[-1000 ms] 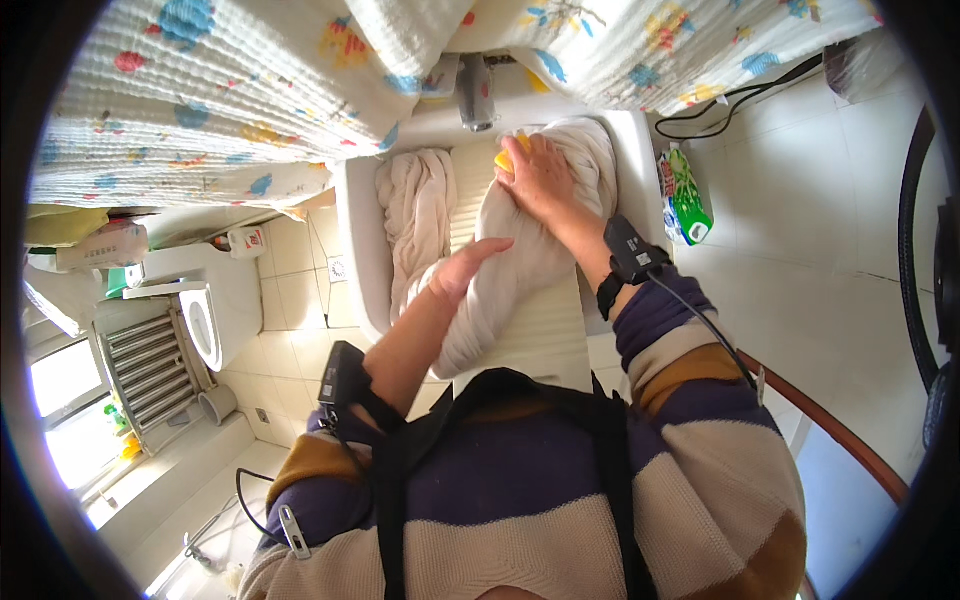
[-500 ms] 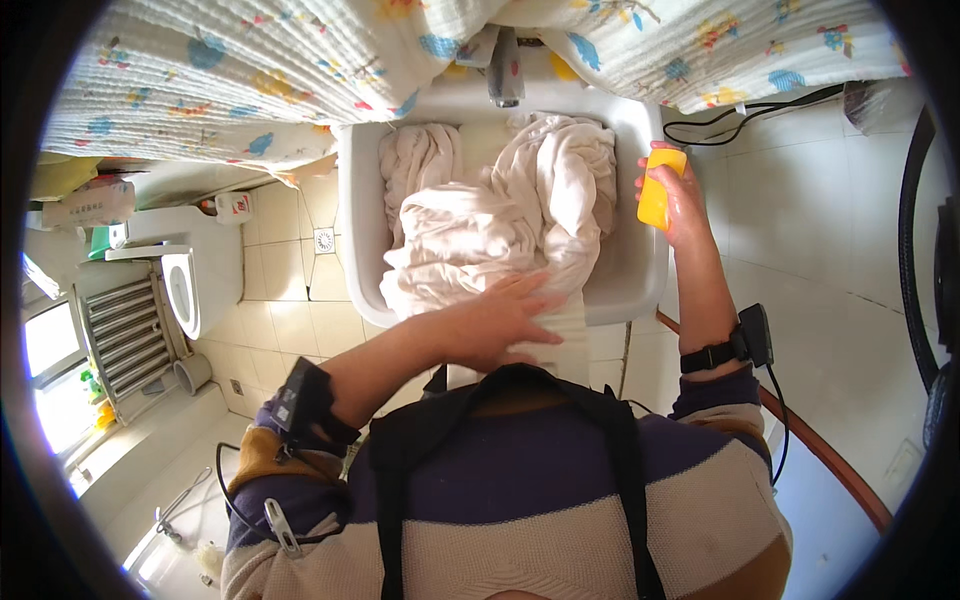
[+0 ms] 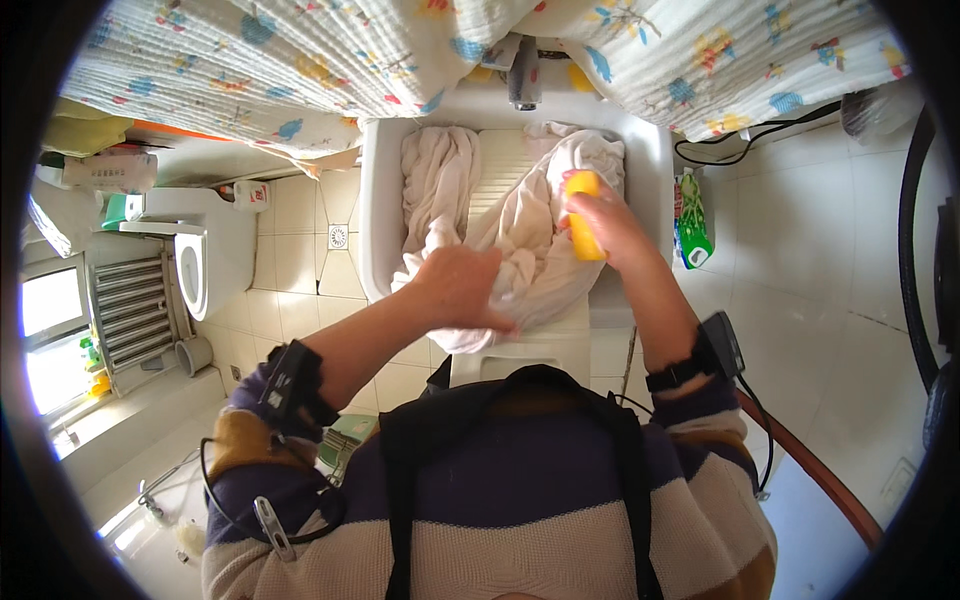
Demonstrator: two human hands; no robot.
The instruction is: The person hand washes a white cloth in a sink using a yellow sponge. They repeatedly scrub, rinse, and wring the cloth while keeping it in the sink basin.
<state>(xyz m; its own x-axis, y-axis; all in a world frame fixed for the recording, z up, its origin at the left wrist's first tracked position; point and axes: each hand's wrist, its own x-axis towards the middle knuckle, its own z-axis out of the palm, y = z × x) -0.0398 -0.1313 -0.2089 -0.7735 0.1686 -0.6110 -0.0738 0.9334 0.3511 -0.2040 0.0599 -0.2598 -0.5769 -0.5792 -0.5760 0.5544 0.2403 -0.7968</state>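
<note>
My left hand (image 3: 458,287) is spread over the near left folds of the cloth (image 3: 520,232); whether it presses there I cannot tell. The cloth lies bunched in the sink (image 3: 656,195), over the ribbed board (image 3: 503,165), its right roll slanting from far right toward that hand. Above this roll is the yellow bar (image 3: 590,242), its long axis running almost straight away from me, clasped in my right hand (image 3: 612,228), the nearer one to the roll's far end.
</note>
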